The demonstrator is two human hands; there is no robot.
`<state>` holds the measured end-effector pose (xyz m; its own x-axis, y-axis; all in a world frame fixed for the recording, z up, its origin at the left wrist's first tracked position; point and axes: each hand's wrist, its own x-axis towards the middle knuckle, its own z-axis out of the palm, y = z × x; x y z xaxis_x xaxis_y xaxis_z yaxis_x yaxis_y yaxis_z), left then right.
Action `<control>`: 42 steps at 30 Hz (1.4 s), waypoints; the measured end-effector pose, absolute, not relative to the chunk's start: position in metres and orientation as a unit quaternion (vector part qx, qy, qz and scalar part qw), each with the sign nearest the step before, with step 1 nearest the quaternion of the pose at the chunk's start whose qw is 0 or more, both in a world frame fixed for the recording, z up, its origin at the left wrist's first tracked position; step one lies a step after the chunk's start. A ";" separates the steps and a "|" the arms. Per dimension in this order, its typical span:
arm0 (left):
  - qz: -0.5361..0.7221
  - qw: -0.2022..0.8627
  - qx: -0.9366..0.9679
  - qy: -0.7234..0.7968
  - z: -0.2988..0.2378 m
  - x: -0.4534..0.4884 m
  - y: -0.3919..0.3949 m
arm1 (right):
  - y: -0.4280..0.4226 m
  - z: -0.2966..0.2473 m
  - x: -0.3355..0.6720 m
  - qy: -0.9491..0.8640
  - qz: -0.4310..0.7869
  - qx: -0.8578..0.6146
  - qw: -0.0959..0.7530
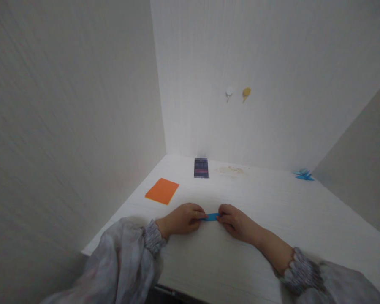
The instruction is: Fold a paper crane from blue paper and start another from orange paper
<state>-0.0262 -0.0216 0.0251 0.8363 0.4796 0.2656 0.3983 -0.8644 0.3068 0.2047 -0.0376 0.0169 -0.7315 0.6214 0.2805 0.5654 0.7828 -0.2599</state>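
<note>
Both hands rest low on the white table (281,211), meeting near its middle, with a small blue paper strip (211,217) stretched between them. The left hand (183,219) lies knuckles up, its fingers curled in and closed on the strip's left end, so that end is hidden under the fingertips. The right hand (236,221) comes in from the other side, its thumb and fingers pinched together on the strip's right end. Only the short middle length of the blue paper shows in the gap between the two grips, lying flat and level on or just above the tabletop; whether it touches the surface cannot be told. Each wrist comes out of a loose pale grey sleeve (129,253) gathered at the cuff. Beyond the left hand and well apart from it, an orange sheet of paper (162,190) lies flat near the left wall. Farther back, close to the rear wall, a small dark rectangular object (201,167) sits blurred, with a faint brownish stain (230,170) on the table just to its right. At the far right edge of the table lies a blue folded paper piece (303,175), well apart from the hands. On the rear wall above hang a white hook (229,92) and a yellow hook (246,93), side by side.
</note>
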 end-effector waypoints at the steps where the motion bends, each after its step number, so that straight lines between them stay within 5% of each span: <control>1: 0.179 0.131 0.944 0.245 0.024 -0.026 -0.021 | -0.038 0.016 0.205 -0.927 0.077 -0.319 0.183; 27: 0.153 -0.021 0.968 0.199 0.017 -0.014 -0.015 | -0.038 0.018 0.193 -0.940 0.011 -0.313 0.133; 42: 0.134 0.003 0.971 0.200 0.027 -0.013 -0.020 | -0.038 0.016 0.193 -0.952 -0.023 -0.286 0.106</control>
<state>-0.0134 -0.0200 0.0270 0.8840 0.3891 0.2592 0.3876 -0.9199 0.0592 0.1932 -0.0383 0.0160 -0.8135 0.5406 0.2145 0.5501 0.8349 -0.0178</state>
